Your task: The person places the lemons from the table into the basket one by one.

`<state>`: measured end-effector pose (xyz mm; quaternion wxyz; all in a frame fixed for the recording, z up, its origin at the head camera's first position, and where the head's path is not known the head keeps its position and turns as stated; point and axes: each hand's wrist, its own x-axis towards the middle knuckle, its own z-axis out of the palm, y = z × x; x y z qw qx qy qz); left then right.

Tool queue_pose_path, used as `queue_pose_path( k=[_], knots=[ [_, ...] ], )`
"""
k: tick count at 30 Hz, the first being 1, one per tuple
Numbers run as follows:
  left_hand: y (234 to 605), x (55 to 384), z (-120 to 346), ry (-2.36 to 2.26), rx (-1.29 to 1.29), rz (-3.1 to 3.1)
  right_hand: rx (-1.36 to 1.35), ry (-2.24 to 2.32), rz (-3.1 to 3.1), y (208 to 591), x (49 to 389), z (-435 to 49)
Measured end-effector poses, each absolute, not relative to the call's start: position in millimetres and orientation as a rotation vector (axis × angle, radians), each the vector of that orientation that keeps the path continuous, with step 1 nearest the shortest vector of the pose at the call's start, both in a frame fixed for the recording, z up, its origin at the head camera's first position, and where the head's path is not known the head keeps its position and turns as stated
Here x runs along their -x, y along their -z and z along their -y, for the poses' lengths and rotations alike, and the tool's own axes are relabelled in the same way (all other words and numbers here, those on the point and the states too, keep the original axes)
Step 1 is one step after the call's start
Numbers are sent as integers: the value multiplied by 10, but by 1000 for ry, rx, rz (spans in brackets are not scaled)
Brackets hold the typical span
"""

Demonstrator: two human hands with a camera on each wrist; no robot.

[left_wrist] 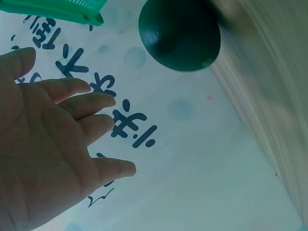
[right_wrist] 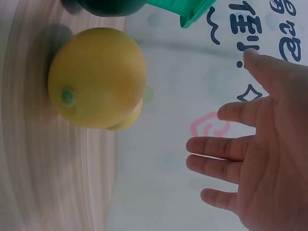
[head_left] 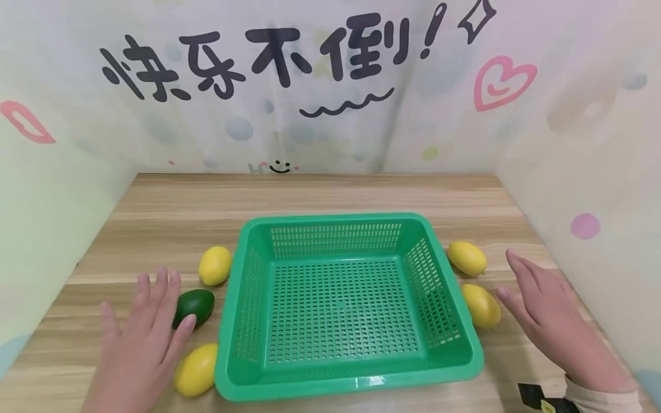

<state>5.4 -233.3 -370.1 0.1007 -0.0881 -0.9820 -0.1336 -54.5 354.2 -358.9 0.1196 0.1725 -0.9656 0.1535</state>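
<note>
A green plastic basket (head_left: 348, 381) with mesh walls stands in the middle of the wooden table, nothing inside it. Left of it lie a yellow lemon (head_left: 215, 265), a dark green avocado-like fruit (head_left: 195, 307) and another lemon (head_left: 197, 370). My left hand (head_left: 136, 350), fingers spread, hovers nearest the green fruit and holds nothing; the left wrist view shows a bare palm (left_wrist: 48, 139) and the fruit (left_wrist: 180, 33) apart from it. On the right, two lemons (head_left: 467, 257) (head_left: 481, 306) lie against the basket. My right hand (head_left: 552, 312) is beside them, fingers extended, gripping nothing.
A patterned wall covering (head_left: 330, 137) with black writing closes off the back of the table (head_left: 320, 192), and side walls (head_left: 594, 172) flank it. In the right wrist view a dark green rounded thing (right_wrist: 110, 5) shows partly beyond the lemon (right_wrist: 96, 77).
</note>
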Motion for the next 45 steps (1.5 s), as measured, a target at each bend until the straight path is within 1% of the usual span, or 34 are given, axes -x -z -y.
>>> queue_pose_path(
  k=[5, 21, 28, 33, 41, 45],
  knots=[
    [3711, -31, 2200, 383, 332, 2893, -428, -487, 2942, 3601, 543, -3542],
    [3725, -30, 2003, 469, 493, 2810, -380, -534, 3114, 3660, 566, -3507],
    [3712, 0, 1957, 556, 488, 2820, -395, -482, 3175, 3693, 598, -3459],
    [3704, 23, 1950, 600, 530, 2807, -385, -449, 3210, 3739, 636, -3426],
    [3707, 49, 1938, 681, 558, 2819, -275, -511, 3289, 3746, 641, -3386],
    [3704, 65, 1932, 727, 559, 2814, -265, -508, 3300, 3761, 641, -3373]
  ],
)
